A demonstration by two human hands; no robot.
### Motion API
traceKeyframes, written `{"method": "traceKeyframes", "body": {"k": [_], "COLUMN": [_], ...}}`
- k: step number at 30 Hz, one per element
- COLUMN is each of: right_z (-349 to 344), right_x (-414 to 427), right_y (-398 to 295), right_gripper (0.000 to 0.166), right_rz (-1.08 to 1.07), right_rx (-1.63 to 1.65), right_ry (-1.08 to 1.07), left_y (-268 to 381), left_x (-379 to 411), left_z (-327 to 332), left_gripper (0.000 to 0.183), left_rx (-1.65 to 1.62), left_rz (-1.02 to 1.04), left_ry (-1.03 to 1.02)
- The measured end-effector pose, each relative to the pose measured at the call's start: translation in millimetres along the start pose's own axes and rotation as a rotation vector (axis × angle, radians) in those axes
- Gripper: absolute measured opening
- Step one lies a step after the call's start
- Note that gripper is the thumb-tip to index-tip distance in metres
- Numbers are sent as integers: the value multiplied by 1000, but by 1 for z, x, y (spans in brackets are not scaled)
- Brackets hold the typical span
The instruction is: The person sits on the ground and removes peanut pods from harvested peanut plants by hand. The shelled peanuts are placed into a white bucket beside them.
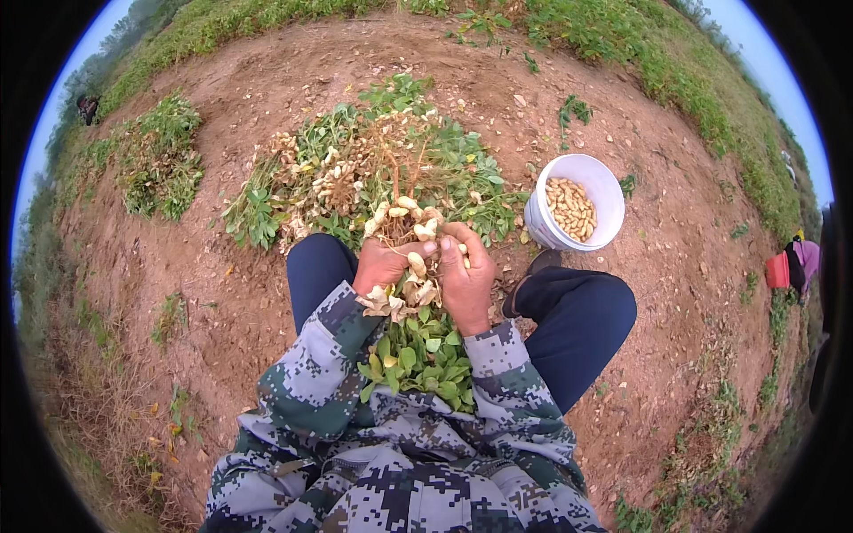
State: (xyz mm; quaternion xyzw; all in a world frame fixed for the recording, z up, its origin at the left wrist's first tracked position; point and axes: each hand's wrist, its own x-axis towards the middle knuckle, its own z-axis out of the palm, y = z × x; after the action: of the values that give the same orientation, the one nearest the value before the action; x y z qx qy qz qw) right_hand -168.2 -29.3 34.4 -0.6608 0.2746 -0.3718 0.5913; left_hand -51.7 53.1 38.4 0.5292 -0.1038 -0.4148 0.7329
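Observation:
My left hand grips the stems of a peanut plant just below its roots. The leafy end lies toward my lap, and pale pods cluster around the roots at the far end. Close by on the right, my right hand has its thumb and fingers closed around peanut pods at the same plant. Its palm is turned from view, so how many pods it holds is hidden. Beyond both hands lies a heap of uprooted peanut plants with pods showing.
A white plastic bucket holding picked peanuts stands right of the heap, by my right foot. Another plant pile lies at left on reddish soil. Far right, a person bends near a red bucket. Green crops line the far edge.

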Motion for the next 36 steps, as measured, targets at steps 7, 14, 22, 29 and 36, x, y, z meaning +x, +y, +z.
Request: {"method": "traceKeyframes", "body": {"k": [7, 14, 22, 29, 36], "right_z": [5, 7, 12, 11, -6], "right_x": [-2, -3, -7, -7, 3], "right_y": [10, 13, 15, 19, 25], "right_gripper": [24, 23, 20, 19, 18], "right_rz": [-145, -160, -155, 20, 567], "right_rx": [-96, -113, -97, 128, 790], "right_ry": [28, -15, -14, -69, 10], "left_y": [-4, -8, -8, -9, -12], "left_x": [5, 4, 5, 7, 5], "left_z": [-5, -8, -9, -13, -4], "left_gripper": [43, 35, 41, 43, 38], "left_rx": [-40, -58, -48, 31, 33], "left_rz": [-15, 2, -47, -38, -44], "left_ry": [-6, 14, 54, -12, -33]}}
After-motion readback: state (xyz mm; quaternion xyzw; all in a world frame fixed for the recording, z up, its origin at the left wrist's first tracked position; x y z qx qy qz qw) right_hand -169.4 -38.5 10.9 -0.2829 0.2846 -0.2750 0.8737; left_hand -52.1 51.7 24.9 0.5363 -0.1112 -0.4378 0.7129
